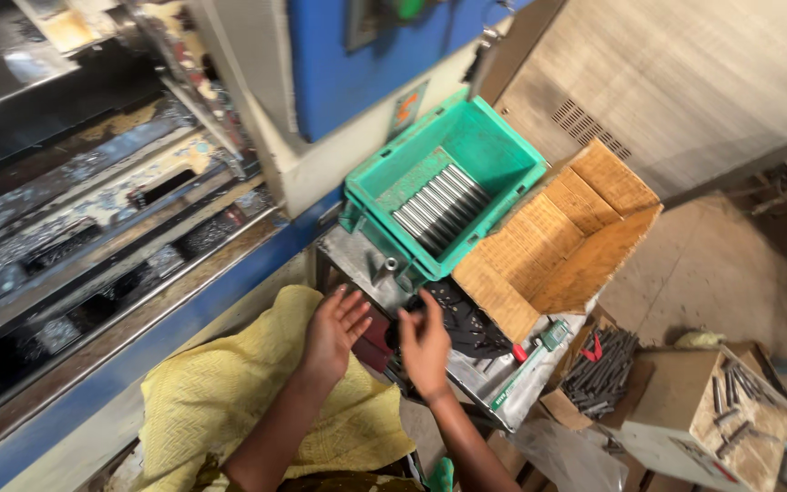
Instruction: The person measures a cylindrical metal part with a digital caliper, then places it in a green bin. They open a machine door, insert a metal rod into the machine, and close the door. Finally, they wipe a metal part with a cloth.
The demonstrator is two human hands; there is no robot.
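The left hand [332,330] hovers with fingers spread above the yellow cloth [229,392]. At its 3 o'clock, the right hand [425,346] curls over dark rods [466,323] on the counter [494,383]; what it pinches I cannot tell. At 12 o'clock, the green bin [503,146] holds shiny rods [439,205]. Looks like sorting: a firm pinch comes first.

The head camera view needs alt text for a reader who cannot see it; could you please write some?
Two bare hands, left hand and right hand, reach toward dark metal parts on a metal tray. Behind stand a green bin with a row of shiny rods and an open cardboard box; a yellow cloth lies under the left arm.
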